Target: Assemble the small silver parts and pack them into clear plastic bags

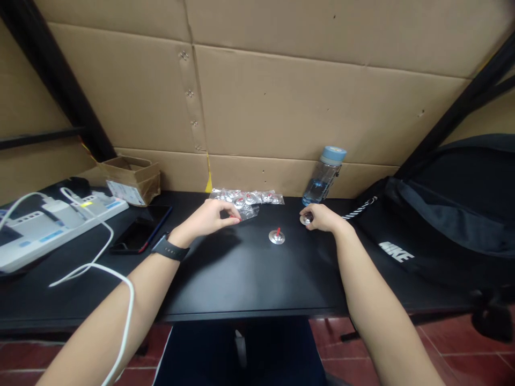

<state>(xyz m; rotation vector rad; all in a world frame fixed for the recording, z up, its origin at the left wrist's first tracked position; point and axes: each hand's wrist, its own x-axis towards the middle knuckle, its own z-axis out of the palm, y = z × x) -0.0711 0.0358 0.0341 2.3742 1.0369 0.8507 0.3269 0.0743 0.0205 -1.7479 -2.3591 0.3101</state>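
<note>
My left hand (217, 215), with a dark watch on its wrist, pinches a small clear plastic bag (250, 213) just above the table; a bit of red shows at the fingertips. Over on the right, my right hand (322, 219) is closed on a shiny metal spinning top (306, 219) at table level, its fingers covering part of the disc. Between the hands a second metal spinning top (277, 237) with a red stem rests on the black table. Behind them, several more in clear bags (247, 198) lie in a row.
A water bottle (324, 174) leans against the cardboard wall (281, 107). At right sits a black backpack (438, 230). On the left are a phone (140, 229), a small cardboard box (131, 174), a white power strip (60, 228) and a white cable (131, 305) crossing my left forearm.
</note>
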